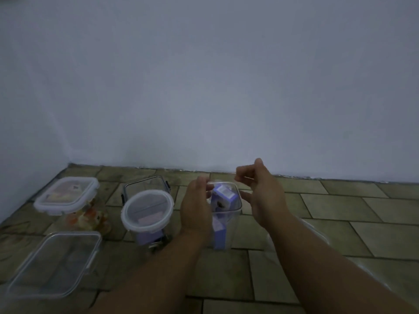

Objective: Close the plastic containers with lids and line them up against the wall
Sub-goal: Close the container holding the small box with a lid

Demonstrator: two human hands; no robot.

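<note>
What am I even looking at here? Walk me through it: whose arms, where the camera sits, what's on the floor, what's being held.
There is no machine here. A person wears a camera on the head, so the single picture looks forward and down along their own two bare arms toward a pale wall.

On the tiled floor stand clear plastic containers. At far left is a rectangular one with its lid on, food inside. Nearer the camera lies a flat clear rectangular lid or box; the blur hides which. In the middle is a round-lidded jar, with a square container behind it.

The left hand and right hand flank a tall open container holding purple cartons. The left touches its side; the right hovers, fingers curled, holding nothing I can make out.
</note>
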